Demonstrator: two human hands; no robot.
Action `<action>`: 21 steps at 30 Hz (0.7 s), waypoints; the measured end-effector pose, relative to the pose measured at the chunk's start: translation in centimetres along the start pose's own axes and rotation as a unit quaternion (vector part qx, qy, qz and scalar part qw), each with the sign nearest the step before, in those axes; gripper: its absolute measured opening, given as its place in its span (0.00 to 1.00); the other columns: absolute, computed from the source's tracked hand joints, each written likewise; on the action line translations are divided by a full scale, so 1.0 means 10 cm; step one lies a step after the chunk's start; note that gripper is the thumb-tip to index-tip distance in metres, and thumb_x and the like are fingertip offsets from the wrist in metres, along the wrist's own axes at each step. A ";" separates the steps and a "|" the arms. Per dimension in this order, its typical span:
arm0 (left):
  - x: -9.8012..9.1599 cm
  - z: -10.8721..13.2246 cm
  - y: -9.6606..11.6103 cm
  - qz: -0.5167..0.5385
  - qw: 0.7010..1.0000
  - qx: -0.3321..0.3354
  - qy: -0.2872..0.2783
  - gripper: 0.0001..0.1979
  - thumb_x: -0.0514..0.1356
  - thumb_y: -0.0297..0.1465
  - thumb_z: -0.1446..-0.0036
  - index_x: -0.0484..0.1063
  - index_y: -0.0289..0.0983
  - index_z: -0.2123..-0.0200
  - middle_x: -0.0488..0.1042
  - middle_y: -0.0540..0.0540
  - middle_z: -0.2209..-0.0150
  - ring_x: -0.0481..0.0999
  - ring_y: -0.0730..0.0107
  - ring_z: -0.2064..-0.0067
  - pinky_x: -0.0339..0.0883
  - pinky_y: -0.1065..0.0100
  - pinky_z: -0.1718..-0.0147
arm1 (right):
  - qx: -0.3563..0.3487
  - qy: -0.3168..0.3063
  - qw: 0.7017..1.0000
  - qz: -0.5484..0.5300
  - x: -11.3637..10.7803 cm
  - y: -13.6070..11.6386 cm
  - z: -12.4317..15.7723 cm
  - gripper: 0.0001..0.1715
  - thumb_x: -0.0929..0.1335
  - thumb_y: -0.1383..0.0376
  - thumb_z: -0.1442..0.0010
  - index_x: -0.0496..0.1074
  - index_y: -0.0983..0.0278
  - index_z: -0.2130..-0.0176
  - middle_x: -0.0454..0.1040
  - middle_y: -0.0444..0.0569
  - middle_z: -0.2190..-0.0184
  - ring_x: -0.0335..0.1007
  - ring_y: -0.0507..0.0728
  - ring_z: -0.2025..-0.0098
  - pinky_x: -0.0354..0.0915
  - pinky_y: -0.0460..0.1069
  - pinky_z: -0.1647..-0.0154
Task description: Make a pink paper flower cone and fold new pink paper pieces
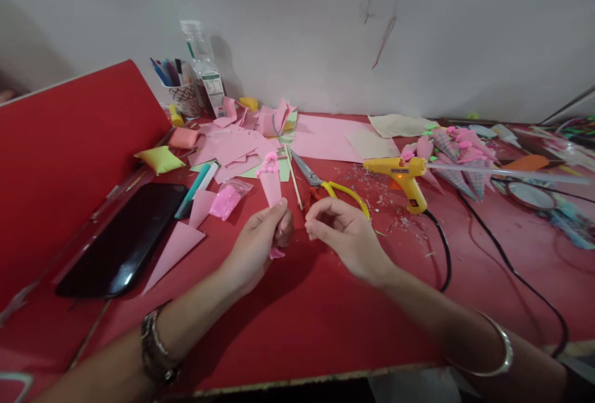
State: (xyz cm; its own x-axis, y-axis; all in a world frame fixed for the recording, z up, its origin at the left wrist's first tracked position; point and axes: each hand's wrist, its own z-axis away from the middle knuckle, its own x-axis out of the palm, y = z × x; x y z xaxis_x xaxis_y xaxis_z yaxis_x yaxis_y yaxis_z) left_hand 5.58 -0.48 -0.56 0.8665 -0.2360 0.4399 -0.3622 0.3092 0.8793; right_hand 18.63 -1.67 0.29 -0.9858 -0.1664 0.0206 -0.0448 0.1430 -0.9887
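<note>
My left hand point(260, 239) grips a pink paper cone point(271, 187) that points down, with small pink pieces at its top. Its fingers are wrapped round the cone's lower part. My right hand point(341, 229) hovers just right of it, fingers curled in a pinch, and I cannot make out anything between them. Both hands are over the red table point(297, 322). Scissors with yellow handles point(330, 187) lie just beyond my right hand, beside a thin wooden stick point(294, 180).
A yellow glue gun point(402, 173) stands to the right, its black cord point(444, 248) trailing forward. Finished cones point(453, 155) lie behind it. Pink paper scraps point(232, 146), flat cones point(174, 248), a black phone point(125, 239), a pen cup point(183, 90) and a bottle point(207, 74) fill the left.
</note>
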 end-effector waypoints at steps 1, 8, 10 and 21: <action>0.00 0.00 -0.01 -0.016 1.000 0.005 -0.003 0.20 0.50 0.35 0.45 0.53 0.35 0.86 0.48 0.56 0.86 0.47 0.81 0.83 0.44 0.78 0.85 | 0.011 0.006 1.000 -0.012 0.00 0.00 -0.01 0.04 0.67 0.71 0.54 0.66 0.65 0.76 0.65 0.37 0.82 0.61 0.44 0.79 0.61 0.40 0.76; -0.02 0.02 -0.04 -0.080 0.996 0.022 -0.023 0.20 0.50 0.39 0.46 0.54 0.36 0.85 0.48 0.56 0.86 0.47 0.79 0.82 0.43 0.76 0.83 | 0.059 0.077 0.992 -0.079 -0.04 0.04 -0.03 0.03 0.68 0.67 0.54 0.71 0.65 0.73 0.71 0.41 0.80 0.66 0.45 0.79 0.65 0.41 0.74; -0.02 0.02 -0.04 -0.089 0.995 0.025 -0.027 0.20 0.50 0.40 0.46 0.54 0.36 0.85 0.48 0.56 0.86 0.47 0.79 0.82 0.43 0.75 0.83 | 0.065 0.078 0.990 -0.102 -0.06 0.07 -0.04 0.06 0.67 0.64 0.51 0.72 0.65 0.70 0.72 0.42 0.79 0.66 0.45 0.79 0.65 0.42 0.75; -0.04 0.03 -0.05 -0.096 0.994 0.024 -0.035 0.20 0.50 0.40 0.46 0.54 0.36 0.85 0.49 0.56 0.85 0.47 0.79 0.82 0.43 0.74 0.82 | 0.101 0.067 0.978 -0.170 -0.06 0.08 -0.06 0.07 0.71 0.67 0.58 0.73 0.63 0.72 0.75 0.42 0.77 0.70 0.46 0.74 0.67 0.42 0.68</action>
State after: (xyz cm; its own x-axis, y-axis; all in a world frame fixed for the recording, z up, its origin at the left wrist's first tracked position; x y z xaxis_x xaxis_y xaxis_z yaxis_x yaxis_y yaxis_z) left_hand 5.33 -0.81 -1.11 0.8956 -0.3514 0.2727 -0.2097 0.2072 0.9556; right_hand 19.03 -0.84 -0.42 -0.9323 -0.0390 0.3597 -0.3548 -0.0953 -0.9301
